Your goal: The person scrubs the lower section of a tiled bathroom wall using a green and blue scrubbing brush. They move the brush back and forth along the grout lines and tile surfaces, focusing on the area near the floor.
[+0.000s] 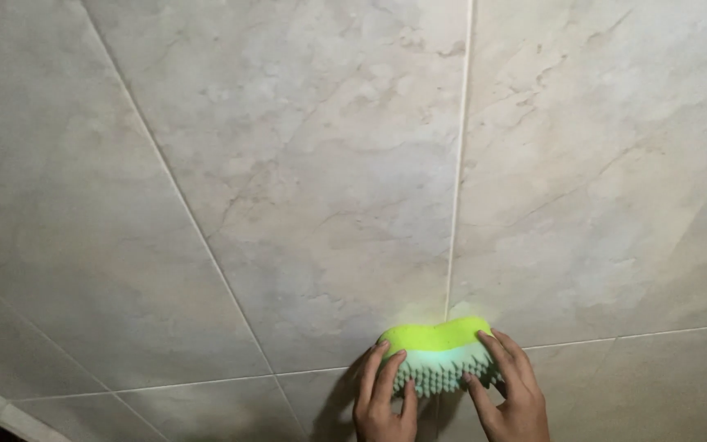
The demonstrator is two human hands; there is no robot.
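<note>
Marbled beige tiles (329, 164) fill the frame; low against them, on a grout line (454, 205), sits a lime-green scrub brush (439, 348), likely light, stiff-backed with pliant teal bristles. Left hand (385, 401) and right hand (511, 397) pinch its ends, fingers (374, 368) half-curled: the surest hold.

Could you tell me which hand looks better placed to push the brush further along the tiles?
Probably the right hand: its fingers wrap the brush at its end and side. The left hand only rests fingertips on the bristle edge. Both touch it, so the margin is small.
</note>
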